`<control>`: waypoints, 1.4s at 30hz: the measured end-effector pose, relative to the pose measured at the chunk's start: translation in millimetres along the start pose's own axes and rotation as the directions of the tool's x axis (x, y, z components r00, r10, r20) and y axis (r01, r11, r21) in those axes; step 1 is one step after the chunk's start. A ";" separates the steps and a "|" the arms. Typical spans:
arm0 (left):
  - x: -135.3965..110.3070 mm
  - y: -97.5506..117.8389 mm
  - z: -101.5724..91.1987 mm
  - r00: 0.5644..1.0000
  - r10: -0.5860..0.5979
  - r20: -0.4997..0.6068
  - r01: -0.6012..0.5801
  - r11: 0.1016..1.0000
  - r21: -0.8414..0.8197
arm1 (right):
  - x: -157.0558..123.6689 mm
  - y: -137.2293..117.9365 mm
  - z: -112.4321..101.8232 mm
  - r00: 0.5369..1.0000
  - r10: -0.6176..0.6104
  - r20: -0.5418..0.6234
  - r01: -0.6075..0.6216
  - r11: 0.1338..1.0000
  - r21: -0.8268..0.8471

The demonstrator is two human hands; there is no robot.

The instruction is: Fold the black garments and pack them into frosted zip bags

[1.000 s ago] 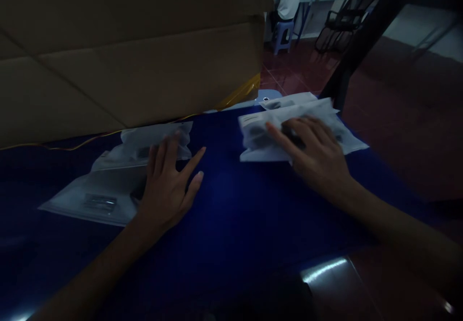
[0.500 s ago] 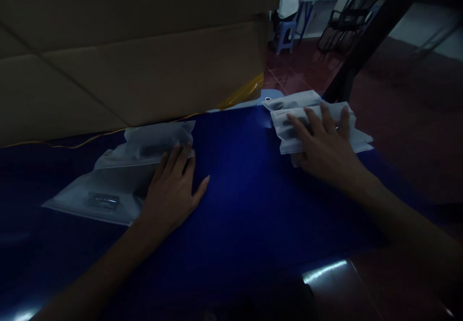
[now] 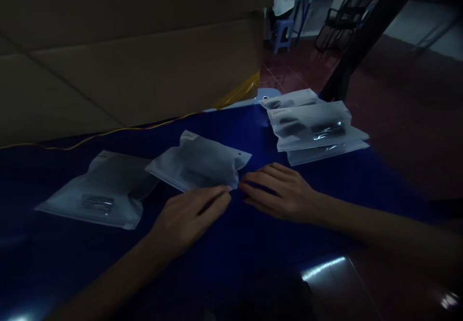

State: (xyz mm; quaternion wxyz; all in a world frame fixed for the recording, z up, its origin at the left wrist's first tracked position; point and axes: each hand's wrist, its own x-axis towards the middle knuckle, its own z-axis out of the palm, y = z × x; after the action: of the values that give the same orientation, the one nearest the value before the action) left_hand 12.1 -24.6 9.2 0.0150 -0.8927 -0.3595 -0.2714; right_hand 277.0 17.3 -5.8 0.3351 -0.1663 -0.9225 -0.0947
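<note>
While the left hand (image 3: 190, 217) and right hand (image 3: 278, 193) meet at the lower corner of a frosted zip bag (image 3: 198, 164), the left's fingers, held close together, touch its edge, though any pinch cannot be told, and the right lies empty and slightly curled just beside it. Five bags lie on the blue table top (image 3: 217, 248): that one and a second bag (image 3: 97, 193) at left, plus a stack of three (image 3: 311, 125) at right. Each holds something dark, too dim to identify.

Matt plastic bags (image 3: 198, 161), glossy blue tabletop (image 3: 260, 244) — rough cardboard box (image 3: 144, 70)
</note>
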 end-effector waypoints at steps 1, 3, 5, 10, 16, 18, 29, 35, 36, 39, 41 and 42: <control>1.6 5.3 -0.2 1.000 -0.028 0.014 0.028 0.999 -0.021 | 0.8 -2.0 0.0 0.999 -0.018 -0.030 0.018 1.000 0.006; 4.8 13.4 0.3 0.993 -0.112 -0.028 0.106 0.982 -0.155 | 2.8 -7.2 -0.8 0.996 -0.053 -0.067 0.054 0.998 0.012; 6.9 17.4 1.7 0.991 -0.085 -0.099 0.060 0.972 -0.228 | 4.8 -12.9 -1.8 0.995 -0.081 -0.065 0.081 0.997 0.000; 8.1 16.6 6.2 0.955 0.238 -0.176 -0.247 0.969 -0.027 | 9.2 -22.3 -1.1 0.992 -0.115 -0.045 0.114 0.993 -0.027; 7.4 15.8 9.2 0.954 0.268 -0.135 -0.268 0.963 0.019 | 9.8 -22.0 0.3 0.989 -0.141 -0.038 0.141 0.990 -0.008; 5.7 15.3 9.3 0.960 0.251 -0.121 -0.252 0.968 0.010 | 8.9 -20.9 -1.4 0.989 -0.144 -0.022 0.144 0.990 0.005; 4.7 -9.7 -0.6 0.992 0.088 -0.093 -0.064 0.969 0.238 | 1.5 9.6 -22.5 0.969 -0.065 0.238 0.113 0.975 -0.193; 4.9 -21.6 -9.6 0.993 0.027 -0.111 0.010 0.947 0.321 | -3.3 21.2 -26.9 0.857 0.187 0.479 -0.058 0.961 -0.271; 4.3 -25.0 -11.0 0.994 0.016 -0.108 0.023 0.938 0.347 | -3.6 21.7 -26.9 0.843 0.226 0.487 -0.085 0.952 -0.294; 1.2 -36.7 -14.1 0.994 -0.009 -0.112 0.058 0.896 0.441 | -4.4 23.1 -27.4 0.828 0.325 0.456 -0.164 0.919 -0.358; -0.9 -42.4 -14.8 0.995 -0.030 -0.096 0.071 0.883 0.465 | -5.0 24.5 -27.5 0.841 0.345 0.416 -0.184 0.906 -0.380; -1.5 -43.7 -14.9 0.997 -0.033 -0.074 0.064 0.881 0.468 | -5.4 25.2 -27.5 0.848 0.341 0.405 -0.180 0.905 -0.385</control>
State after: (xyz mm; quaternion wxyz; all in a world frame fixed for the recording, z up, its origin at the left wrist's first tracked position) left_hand -24.2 3.6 13.7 0.2355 -0.8440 -0.4362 -0.2049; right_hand 306.4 31.5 13.1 0.0822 -0.3636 -0.9141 -0.1596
